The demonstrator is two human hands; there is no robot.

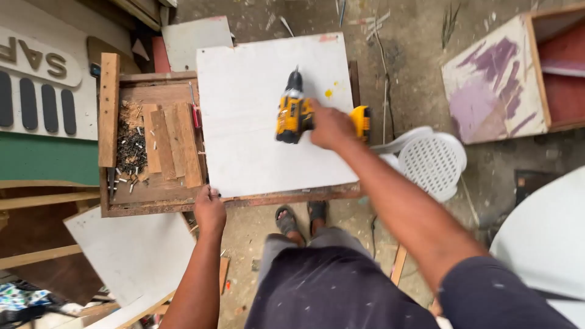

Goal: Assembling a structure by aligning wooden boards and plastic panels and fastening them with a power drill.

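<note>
Nearest the camera are the person's dark, paint-flecked shorts [329, 286] and two sandalled feet [300, 218] on the concrete floor [414, 55]. Just ahead, the left hand [209, 210] rests at the near left corner of a white board [274, 116], its fingers curled over the edge so that it grips the board; the fingertips themselves are hidden below the edge. The board lies flat on a low wooden workbench [152, 201] and covers its right part.

Farther out, the right hand [331, 127] is closed around the handle of a yellow and black cordless drill [295, 113], which lies over the middle of the board with its chuck pointing away from the person and its battery end [361, 120] showing to the right of the hand. The hand is a little blurred.

To the left of the board, the open part of the workbench holds short wood strips [173, 143], a heap of dark screws [131, 149] and a red-handled screwdriver [195, 113]. To the right, just beside the bench, stands a white plastic chair [429, 159]. Beyond it lies a box panel smeared with purple paint [493, 82].
</note>
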